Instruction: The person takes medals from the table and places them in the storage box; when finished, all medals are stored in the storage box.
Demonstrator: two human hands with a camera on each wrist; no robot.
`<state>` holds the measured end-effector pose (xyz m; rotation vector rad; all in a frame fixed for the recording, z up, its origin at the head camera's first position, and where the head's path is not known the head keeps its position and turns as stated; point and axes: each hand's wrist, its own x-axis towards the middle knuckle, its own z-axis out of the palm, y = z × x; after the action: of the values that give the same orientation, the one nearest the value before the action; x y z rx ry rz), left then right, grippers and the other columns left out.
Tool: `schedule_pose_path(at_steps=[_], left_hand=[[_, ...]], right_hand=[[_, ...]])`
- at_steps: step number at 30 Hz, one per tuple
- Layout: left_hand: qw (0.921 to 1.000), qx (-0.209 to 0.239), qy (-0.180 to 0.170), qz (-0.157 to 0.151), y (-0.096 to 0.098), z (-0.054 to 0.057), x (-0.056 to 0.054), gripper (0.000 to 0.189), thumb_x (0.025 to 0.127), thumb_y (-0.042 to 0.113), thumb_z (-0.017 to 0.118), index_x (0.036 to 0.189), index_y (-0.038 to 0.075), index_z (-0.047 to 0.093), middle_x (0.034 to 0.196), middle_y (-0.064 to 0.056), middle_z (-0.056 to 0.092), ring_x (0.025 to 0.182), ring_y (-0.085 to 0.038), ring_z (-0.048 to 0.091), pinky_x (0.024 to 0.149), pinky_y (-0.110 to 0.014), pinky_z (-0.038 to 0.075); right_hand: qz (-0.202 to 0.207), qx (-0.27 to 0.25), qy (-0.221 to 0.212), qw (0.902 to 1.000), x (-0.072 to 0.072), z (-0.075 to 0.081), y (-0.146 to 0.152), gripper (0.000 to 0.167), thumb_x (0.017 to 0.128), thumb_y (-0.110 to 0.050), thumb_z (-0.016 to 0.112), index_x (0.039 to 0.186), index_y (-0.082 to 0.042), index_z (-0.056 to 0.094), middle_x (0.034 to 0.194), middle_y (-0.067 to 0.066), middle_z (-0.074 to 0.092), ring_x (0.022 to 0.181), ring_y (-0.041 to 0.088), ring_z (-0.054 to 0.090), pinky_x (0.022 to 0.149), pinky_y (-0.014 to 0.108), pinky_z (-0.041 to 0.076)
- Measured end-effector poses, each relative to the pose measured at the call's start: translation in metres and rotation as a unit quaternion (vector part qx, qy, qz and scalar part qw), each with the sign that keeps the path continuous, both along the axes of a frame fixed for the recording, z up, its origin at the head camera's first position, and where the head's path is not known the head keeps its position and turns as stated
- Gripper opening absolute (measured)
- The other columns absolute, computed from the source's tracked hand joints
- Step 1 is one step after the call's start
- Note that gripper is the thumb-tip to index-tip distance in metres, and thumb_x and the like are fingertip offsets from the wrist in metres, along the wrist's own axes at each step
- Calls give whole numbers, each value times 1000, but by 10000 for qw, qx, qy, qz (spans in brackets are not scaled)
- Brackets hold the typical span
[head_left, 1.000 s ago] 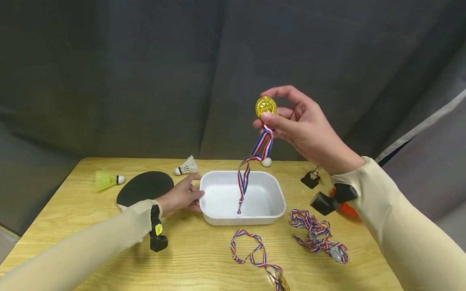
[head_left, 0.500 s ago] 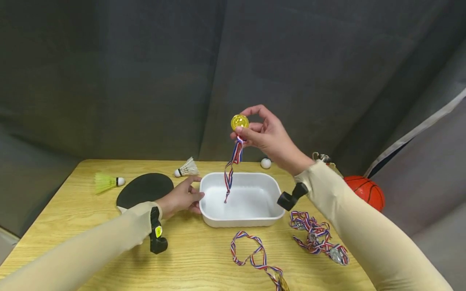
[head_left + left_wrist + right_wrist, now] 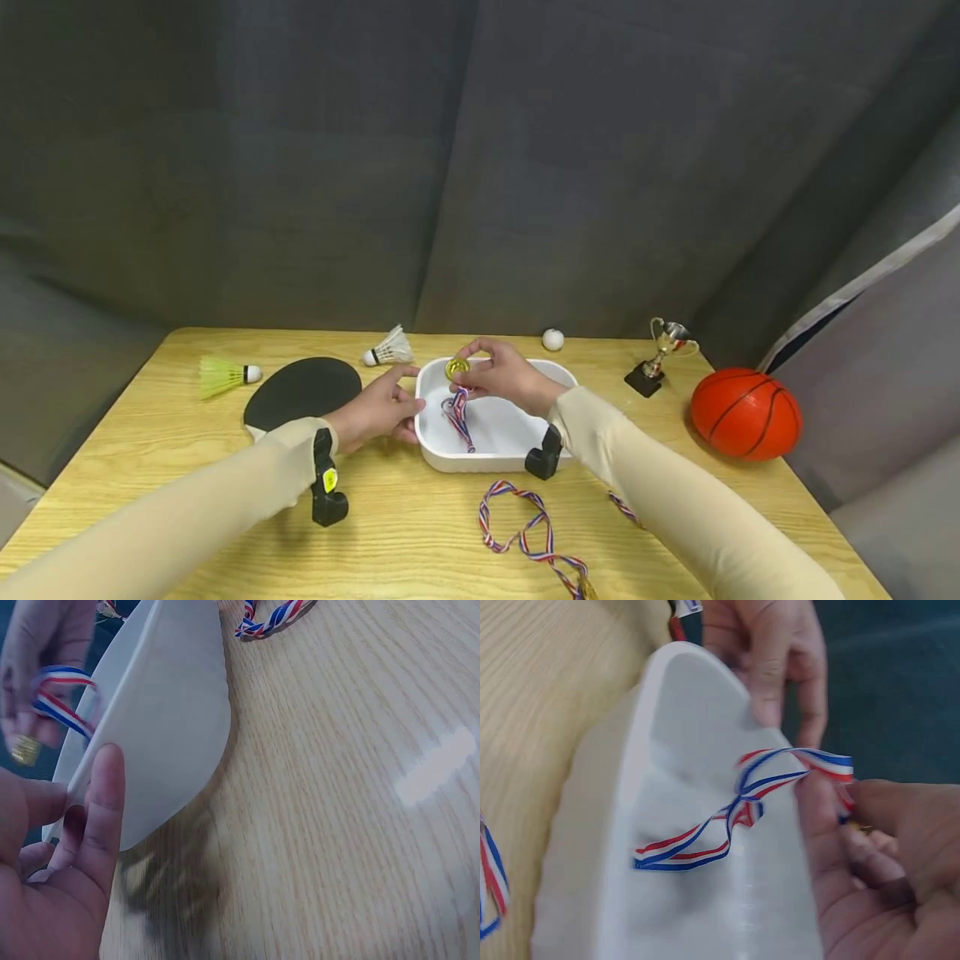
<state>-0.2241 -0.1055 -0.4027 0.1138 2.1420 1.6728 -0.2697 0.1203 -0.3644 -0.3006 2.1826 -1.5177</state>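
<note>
My right hand (image 3: 506, 379) pinches a gold medal (image 3: 457, 368) between thumb and fingers, low over the left part of a white plastic basin (image 3: 495, 463). From the medal a red, white and blue ribbon (image 3: 742, 799) hangs into the basin, knotted partway along. My left hand (image 3: 378, 410) holds the basin's left end, its fingers and thumb at the rim (image 3: 135, 664). On the table in front of the basin lies another looped ribbon (image 3: 534, 521), with a gold medal (image 3: 587, 590) at the frame's bottom edge.
Left of the basin are a black table tennis paddle (image 3: 303, 392), a yellow shuttlecock (image 3: 225, 377) and a white shuttlecock (image 3: 390, 346). A white ball (image 3: 552, 339), small trophy (image 3: 660, 354) and orange basketball (image 3: 746, 414) stand right. My right forearm mostly hides more ribbon (image 3: 624, 507).
My right hand has moved left and down with the medal, from high above the basin to within its rim. The ribbon's end now hangs deeper in the basin. My left hand stays put.
</note>
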Motion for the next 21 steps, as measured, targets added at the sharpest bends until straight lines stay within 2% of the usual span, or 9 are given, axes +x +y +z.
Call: schedule_pose_path(at_steps=[4,8,11,16,21], left_hand=[[10000,-46,1,-10,0,1,1,61,107,4,54,161,7,26,119,-28,60,75,-15,67,70,-29,70],[10000,-53,2,-37,0,1,1,61,108,5,54,161,7,25,121,-28,60,75,-16,68,72,-30,70],[10000,-64,2,-39,-1,1,2,61,108,5,54,161,7,25,121,-28,60,74,-15,67,73,-31,71],[10000,-74,3,-51,-2,2,2,60,108,6,54,161,7,25,116,-23,61,71,-13,68,74,-32,70],[10000,-56,11,-68,-1,2,1,60,109,6,53,161,7,25,109,-18,61,69,-12,67,71,-30,70]], right_hand=[[233,522,-191,9982,1,-16,-8,25,100,-3,68,123,-1,58,106,23,79,74,10,72,94,39,69],[453,723,-101,9963,2,-28,-15,24,97,0,70,120,2,63,92,17,78,68,8,69,80,29,69],[589,804,9,9950,3,-36,-19,25,96,2,70,121,5,66,85,12,75,67,7,68,75,25,69],[617,944,-68,9936,4,-44,-26,28,97,2,67,124,6,71,84,6,68,68,7,66,72,21,68],[523,1239,-6,9909,5,-48,-31,25,95,3,67,120,5,71,82,3,61,66,8,63,62,16,63]])
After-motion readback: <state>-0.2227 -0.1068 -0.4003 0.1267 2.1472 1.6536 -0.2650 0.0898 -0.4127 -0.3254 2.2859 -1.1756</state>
